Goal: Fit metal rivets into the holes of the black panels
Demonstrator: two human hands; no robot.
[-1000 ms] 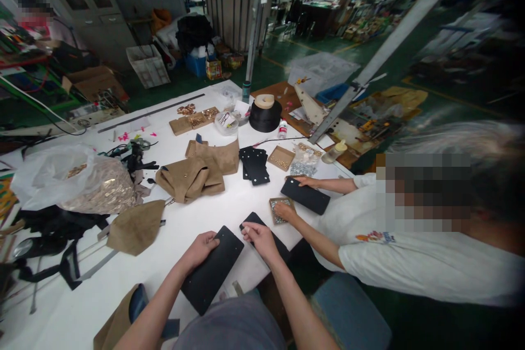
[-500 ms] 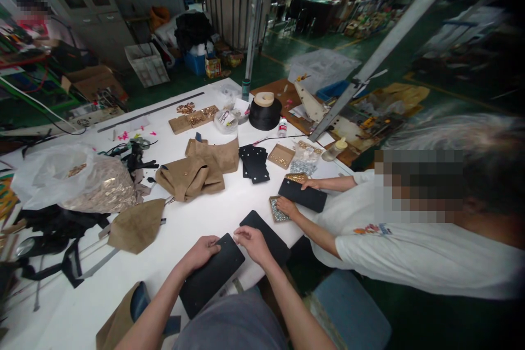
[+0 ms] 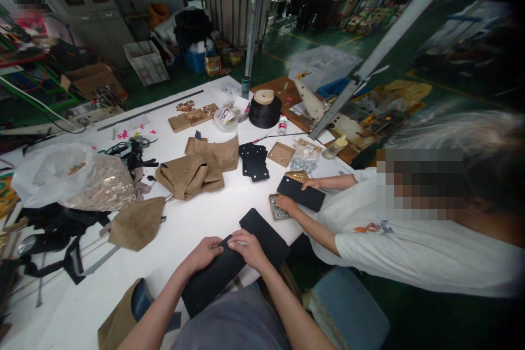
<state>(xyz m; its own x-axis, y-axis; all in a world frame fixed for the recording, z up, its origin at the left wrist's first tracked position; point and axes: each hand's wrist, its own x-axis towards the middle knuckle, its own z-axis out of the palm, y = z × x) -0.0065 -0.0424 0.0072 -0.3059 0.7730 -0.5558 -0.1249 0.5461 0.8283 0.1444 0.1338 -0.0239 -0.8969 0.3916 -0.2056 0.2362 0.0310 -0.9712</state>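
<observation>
A flat black panel [image 3: 213,283] lies slanted at the front edge of the table, by my lap. My left hand [image 3: 207,254] grips its far edge, thumb on top. At its upper corner my right hand [image 3: 249,250] presses its bent fingertips together against the panel; anything small between them is too hidden to name. Just past my right hand rests a second black panel [image 3: 266,235], partly covered by that hand.
On my right a co-worker [image 3: 394,246] holds a black panel [image 3: 301,193] and reaches into a small box of silver studs [image 3: 279,213]. Brown fabric pieces [image 3: 191,175], punched black pieces [image 3: 254,161] and a plastic bag of metal parts [image 3: 98,186] occupy the table.
My right hand has shifted left onto the panel's upper corner, beside my left hand, which stays on the panel. The co-worker's hands have barely moved.
</observation>
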